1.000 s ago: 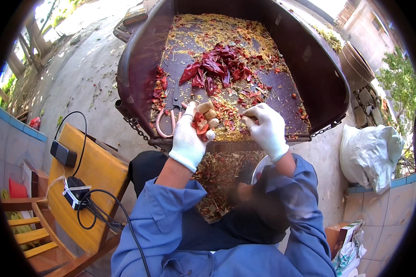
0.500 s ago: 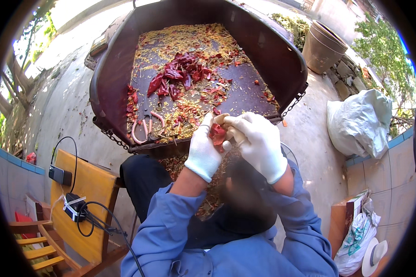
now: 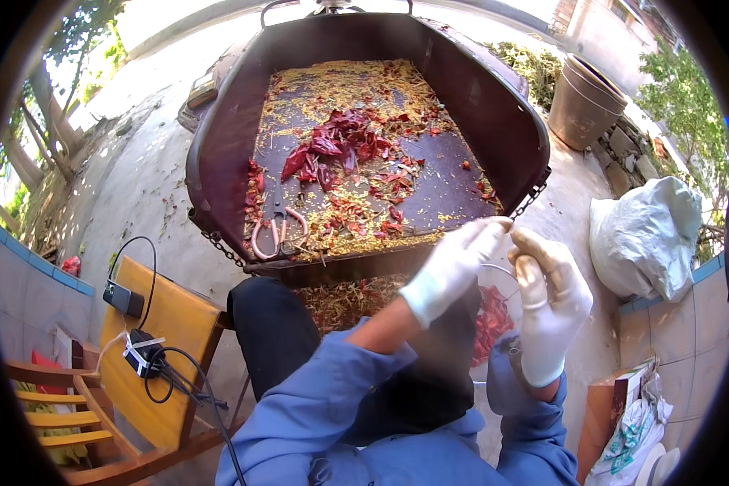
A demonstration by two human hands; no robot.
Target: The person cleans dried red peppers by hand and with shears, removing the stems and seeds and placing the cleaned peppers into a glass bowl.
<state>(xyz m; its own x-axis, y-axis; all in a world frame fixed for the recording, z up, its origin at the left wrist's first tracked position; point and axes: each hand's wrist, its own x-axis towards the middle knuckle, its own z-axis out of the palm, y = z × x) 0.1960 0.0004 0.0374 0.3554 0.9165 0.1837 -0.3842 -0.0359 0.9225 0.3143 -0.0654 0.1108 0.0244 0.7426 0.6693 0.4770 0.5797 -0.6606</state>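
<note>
Both my hands wear white gloves and are raised past the cart's near right corner. My left hand (image 3: 455,263) reaches across to the right, its fingers stretched out, slightly blurred, with nothing visible in them. Its fingertips meet or nearly meet those of my right hand (image 3: 552,304), whose stained fingers are loosely bent and apart, also with nothing visible in them. Below and between the hands, a pail holds red dried chili pieces (image 3: 492,322). In the cart lies a heap of dark red dried chilies (image 3: 344,146), and pink-handled scissors (image 3: 279,231) rest near its front edge.
The dark red metal cart (image 3: 219,146) has yellow seeds and chili scraps on its bed. At left stands a wooden chair (image 3: 150,340) with black adapters and cables. On the right are a white sack (image 3: 644,235) and a brown pot (image 3: 585,101).
My hands have moved right, from the cart's front edge to above the pail. The red chili piece between them is no longer seen there. The view has shifted slightly.
</note>
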